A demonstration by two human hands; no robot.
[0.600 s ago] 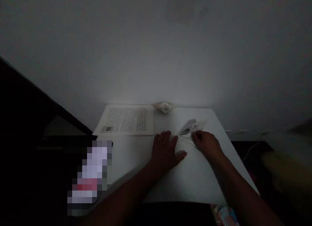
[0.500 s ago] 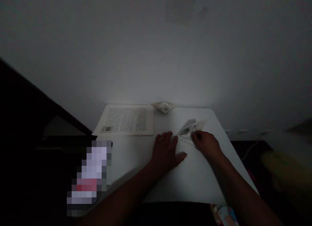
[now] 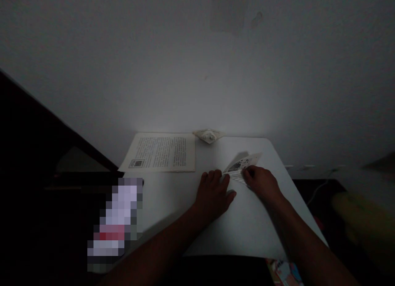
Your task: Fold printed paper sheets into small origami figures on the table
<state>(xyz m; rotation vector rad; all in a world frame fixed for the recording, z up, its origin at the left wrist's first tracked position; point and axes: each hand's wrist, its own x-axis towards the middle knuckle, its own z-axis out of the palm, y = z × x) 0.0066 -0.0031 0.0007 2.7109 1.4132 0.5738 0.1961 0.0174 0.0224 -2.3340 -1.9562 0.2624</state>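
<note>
A folded piece of printed paper (image 3: 237,167) stands tilted on the white table, casting a shadow behind it. My right hand (image 3: 261,182) pinches its right side between thumb and curled fingers. Palm down on the tabletop, my left hand (image 3: 214,195) has its fingers spread, with the index fingertip at or just beside the paper's left corner. A folded paper boat (image 3: 209,136) sits at the table's back edge against the wall.
The white table (image 3: 234,236) stands against a pale wall. At its back left lies a printed sheet or booklet (image 3: 160,152). A blurred-out phone-like object (image 3: 119,216) is at the left edge. Something colourful (image 3: 284,271) shows below the front edge, and a yellowish item (image 3: 361,220) lies at right.
My left hand has shifted slightly right, closer to the folded paper's corner. My right hand keeps its pinch on the paper, almost unmoved. The view has shifted a little.
</note>
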